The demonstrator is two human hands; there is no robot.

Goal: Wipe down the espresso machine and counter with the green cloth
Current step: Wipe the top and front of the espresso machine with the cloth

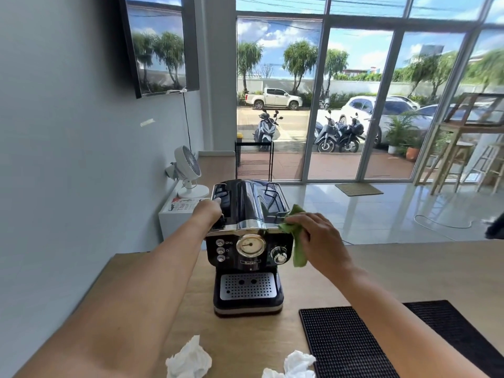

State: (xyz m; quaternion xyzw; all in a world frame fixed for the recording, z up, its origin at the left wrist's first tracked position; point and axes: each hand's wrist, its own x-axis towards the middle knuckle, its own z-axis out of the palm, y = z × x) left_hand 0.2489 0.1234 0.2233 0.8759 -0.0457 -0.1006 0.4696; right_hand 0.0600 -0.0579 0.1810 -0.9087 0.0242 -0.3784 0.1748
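Two crumpled white tissues sit closest, on the counter [381, 268] under and between the forearms: left tissue [189, 360] just inside the left forearm, right tissue [296, 362] touching or nearly touching the edge of the black rubber bar mat [346, 347]. Mat lies beneath the right forearm, which crosses over it.

Espresso machine [249, 246] stands upright on the wooden counter, between both hands, front panel facing the camera. Gauge, three buttons and a knob visible on the front; perforated drip tray below, empty.

Left hand [208, 211] is on the machine's upper left side, fingers closed against the dark back section. Looks like a bracing grip, but whether the fingers wrap around an edge or just press on it I cannot tell.

Right hand [316, 236] is at the machine's upper right corner, clamped on the green cloth [296, 236]. Cloth is bunched under the fingers, pressed to the chrome top rim; one end sticks up past the fingertips, the other hangs down the machine's right side beside the knob.

Hands are apart, one on each side of the machine top.

Beyond the left hand: small white desk fan [188, 173] on a low white cabinet [170, 216], well clear of the counter. Beyond both hands, a glass storefront with parked motorbikes outside.
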